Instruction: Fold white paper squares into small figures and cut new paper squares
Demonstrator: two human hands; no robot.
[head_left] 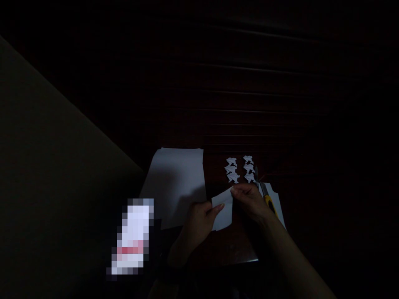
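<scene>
A small white sheet of paper (pixel 223 216) is held up between my two hands over the dark table. My left hand (pixel 199 218) grips its left edge, the thumb lying across the front. At the upper right corner, my right hand (pixel 249 199) pinches the paper between thumb and fingers. Just beyond it, several folded white paper figures (pixel 231 169) lie in two short columns. Beside my right wrist lies a utility knife (pixel 269 204) with a yellow handle, on top of white paper (pixel 277 198).
Left of my hands lies a stack of large white paper (pixel 179 178), its top left corner curled. A bright pixelated patch (pixel 134 236) sits at the lower left. Dark wooden slats (pixel 243 99) rise behind the table, and a pale wall (pixel 46 145) stands at left. The light is very dim.
</scene>
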